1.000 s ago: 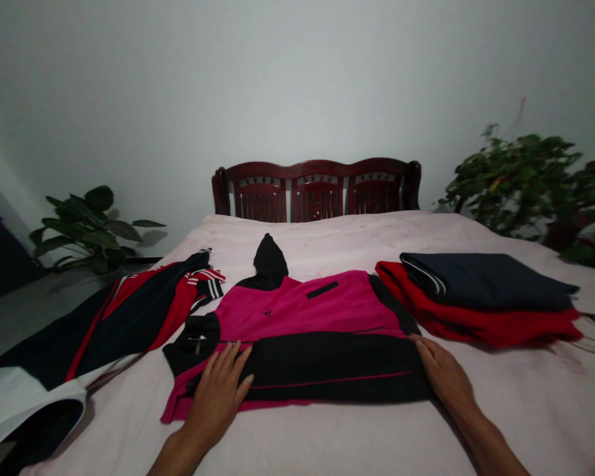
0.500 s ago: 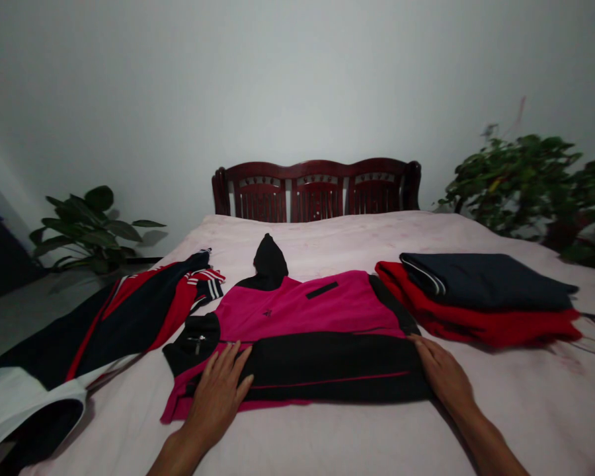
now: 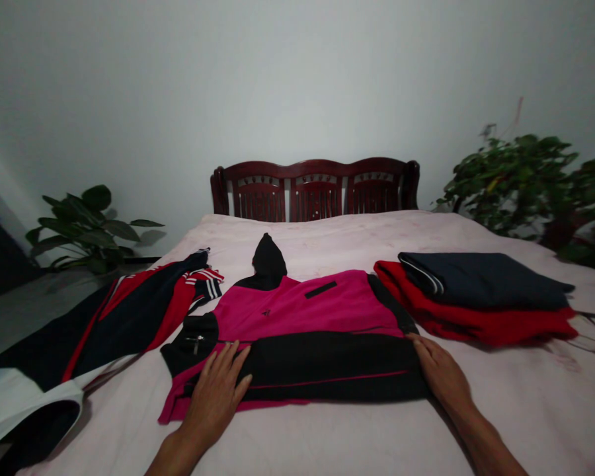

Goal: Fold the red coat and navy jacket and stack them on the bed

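Note:
A pink and black hooded jacket (image 3: 297, 304) lies on the bed, its black hood pointing away from me. One black sleeve (image 3: 327, 357) is folded across the near side, running left to right. My left hand (image 3: 221, 377) rests on the jacket near the sleeve's left end, palm down with the thumb spread. At the right, my right hand (image 3: 441, 370) holds the jacket's edge by the hem and sleeve end; its fingers are close together and the thumb is hidden.
A navy and red tracksuit top (image 3: 123, 317) lies spread out at the left. To the right, a folded navy garment (image 3: 490, 281) sits on a folded red garment (image 3: 496, 324), with a thin cable beside them. A wooden headboard (image 3: 317, 192) and leafy plants (image 3: 515, 178) stand behind.
Both hands stay in nearly the same places on the jacket. The whole view shifts very slightly; nothing else visibly moves.

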Tool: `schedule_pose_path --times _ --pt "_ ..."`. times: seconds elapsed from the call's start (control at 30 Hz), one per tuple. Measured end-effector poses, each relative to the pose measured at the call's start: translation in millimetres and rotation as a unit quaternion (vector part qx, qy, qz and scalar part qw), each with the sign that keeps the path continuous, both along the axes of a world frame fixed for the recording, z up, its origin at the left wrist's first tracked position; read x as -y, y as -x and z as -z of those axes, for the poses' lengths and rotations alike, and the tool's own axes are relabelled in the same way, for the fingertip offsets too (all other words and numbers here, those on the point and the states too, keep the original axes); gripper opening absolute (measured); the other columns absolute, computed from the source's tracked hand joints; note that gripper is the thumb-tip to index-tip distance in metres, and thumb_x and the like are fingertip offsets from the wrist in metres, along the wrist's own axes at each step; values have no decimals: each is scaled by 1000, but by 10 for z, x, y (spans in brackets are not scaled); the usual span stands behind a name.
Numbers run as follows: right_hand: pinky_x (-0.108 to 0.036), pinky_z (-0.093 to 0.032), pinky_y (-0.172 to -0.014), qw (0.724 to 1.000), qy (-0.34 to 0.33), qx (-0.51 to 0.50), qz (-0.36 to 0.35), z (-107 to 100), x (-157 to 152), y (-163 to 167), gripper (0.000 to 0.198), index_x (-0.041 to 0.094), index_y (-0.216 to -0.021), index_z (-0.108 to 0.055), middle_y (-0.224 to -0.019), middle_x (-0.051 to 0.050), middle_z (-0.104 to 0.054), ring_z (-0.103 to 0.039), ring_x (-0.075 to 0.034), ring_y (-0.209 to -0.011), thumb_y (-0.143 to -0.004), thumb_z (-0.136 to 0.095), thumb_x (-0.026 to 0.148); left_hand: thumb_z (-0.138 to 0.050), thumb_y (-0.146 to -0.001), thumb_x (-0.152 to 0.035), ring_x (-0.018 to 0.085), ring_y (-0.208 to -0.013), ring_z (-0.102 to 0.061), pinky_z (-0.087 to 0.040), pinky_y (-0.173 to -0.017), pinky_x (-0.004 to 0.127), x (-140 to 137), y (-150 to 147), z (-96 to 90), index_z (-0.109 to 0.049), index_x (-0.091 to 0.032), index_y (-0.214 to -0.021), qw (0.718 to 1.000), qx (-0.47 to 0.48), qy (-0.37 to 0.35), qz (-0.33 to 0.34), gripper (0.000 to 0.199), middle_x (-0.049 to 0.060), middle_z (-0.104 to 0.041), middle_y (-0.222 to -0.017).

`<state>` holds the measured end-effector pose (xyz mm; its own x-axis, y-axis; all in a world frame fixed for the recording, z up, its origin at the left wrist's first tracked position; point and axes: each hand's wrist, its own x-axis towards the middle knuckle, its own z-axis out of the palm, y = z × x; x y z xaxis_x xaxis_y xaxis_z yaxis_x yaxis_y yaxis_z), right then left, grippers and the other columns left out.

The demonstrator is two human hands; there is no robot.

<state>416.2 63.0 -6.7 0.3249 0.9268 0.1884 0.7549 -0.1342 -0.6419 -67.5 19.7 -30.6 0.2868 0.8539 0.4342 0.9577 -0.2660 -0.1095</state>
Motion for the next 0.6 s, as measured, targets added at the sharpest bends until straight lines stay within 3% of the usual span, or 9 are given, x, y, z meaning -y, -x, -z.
schedule_pose_path --times 0.6 --pt "-40 -36 -108 1000 -9 -1 2 -6 7 -2 54 21 -112 -68 -127 -9 -65 -55 -27 -123 -87 -31 51 -45 -96 -39 24 -137 -45 -35 -113 46 14 -12 -29 -45 -27 -145 1000 2 10 -2 50 7 -50 -149"
